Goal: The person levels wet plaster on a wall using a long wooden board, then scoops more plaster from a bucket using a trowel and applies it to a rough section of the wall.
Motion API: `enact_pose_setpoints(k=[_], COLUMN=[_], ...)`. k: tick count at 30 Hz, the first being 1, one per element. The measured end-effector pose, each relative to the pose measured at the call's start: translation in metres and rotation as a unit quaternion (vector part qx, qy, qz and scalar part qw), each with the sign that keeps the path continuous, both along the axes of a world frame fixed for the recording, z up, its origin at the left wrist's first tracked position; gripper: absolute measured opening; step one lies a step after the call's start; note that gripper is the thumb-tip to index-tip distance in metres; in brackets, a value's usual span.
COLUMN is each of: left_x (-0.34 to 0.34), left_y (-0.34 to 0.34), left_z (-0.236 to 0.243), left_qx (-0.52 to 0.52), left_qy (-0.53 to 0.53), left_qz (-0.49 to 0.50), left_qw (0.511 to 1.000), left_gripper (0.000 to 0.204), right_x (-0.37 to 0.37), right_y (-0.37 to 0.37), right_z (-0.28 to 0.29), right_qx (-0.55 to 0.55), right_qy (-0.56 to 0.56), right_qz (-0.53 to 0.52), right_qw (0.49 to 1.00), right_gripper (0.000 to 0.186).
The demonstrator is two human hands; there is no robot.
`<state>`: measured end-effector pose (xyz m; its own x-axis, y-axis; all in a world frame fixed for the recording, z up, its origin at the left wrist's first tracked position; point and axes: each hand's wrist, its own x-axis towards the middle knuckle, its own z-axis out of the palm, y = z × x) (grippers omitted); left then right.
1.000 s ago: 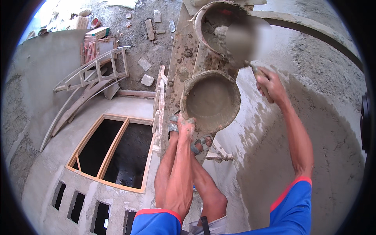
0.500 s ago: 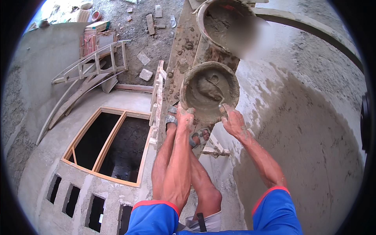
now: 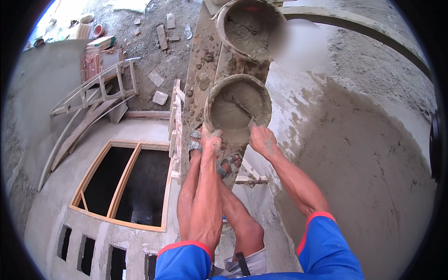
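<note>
A round bucket (image 3: 210,99) of wet grey mortar (image 3: 226,115) stands on the planks in front of me. My left hand (image 3: 211,142) is closed on its near rim. At the near right of the rim, my right hand (image 3: 262,139) is closed around the handle of a trowel (image 3: 241,107). The trowel's thin edge shows in the mortar; the rest of its blade is sunk or hidden. Both hands are smeared with mortar.
A second mortar bucket (image 3: 222,29) stands farther along the narrow, mortar-spattered planks (image 3: 196,77). Wet plaster (image 3: 354,172) covers the wall at right. On the left are a wood-framed opening (image 3: 125,179) and a curved wooden frame (image 3: 102,88). My sandalled feet (image 3: 229,165) rest on the planks.
The trowel has shifted within the mortar, and the heaped lump there now looks flatter. Both hands keep their holds. The view has shifted slightly, so the buckets appear farther left.
</note>
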<state>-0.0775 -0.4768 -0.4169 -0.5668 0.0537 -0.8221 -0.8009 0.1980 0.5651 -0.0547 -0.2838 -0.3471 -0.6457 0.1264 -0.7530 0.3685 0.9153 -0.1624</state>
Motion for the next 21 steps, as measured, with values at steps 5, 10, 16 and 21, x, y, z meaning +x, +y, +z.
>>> enact_pose_setpoints(k=[5,10,16,21], left_x=[0.013,0.017,0.007,0.0], left_y=[-0.026,-0.019,-0.023,0.002], left_z=[-0.029,-0.023,-0.016,0.012], left_qx=[-0.011,0.056,0.022,0.014], left_qy=[0.075,0.023,-0.018,-0.083], left_qz=[0.039,0.103,0.093,0.079], left_qw=[0.996,0.993,0.995,0.993], left_gripper=[0.05,0.052,0.052,0.054], right_x=[-0.008,-0.019,-0.039,-0.029], right_y=[-0.029,-0.034,-0.001,0.004], right_z=[0.003,0.022,0.049,-0.029], right_qx=[-0.014,-0.093,-0.013,0.094], right_qy=[-0.004,0.045,0.278,0.062], right_qz=[-0.084,-0.003,0.099,0.102], right_qw=[0.996,0.995,0.955,0.988], right_gripper=[0.022,0.012,0.03,0.016])
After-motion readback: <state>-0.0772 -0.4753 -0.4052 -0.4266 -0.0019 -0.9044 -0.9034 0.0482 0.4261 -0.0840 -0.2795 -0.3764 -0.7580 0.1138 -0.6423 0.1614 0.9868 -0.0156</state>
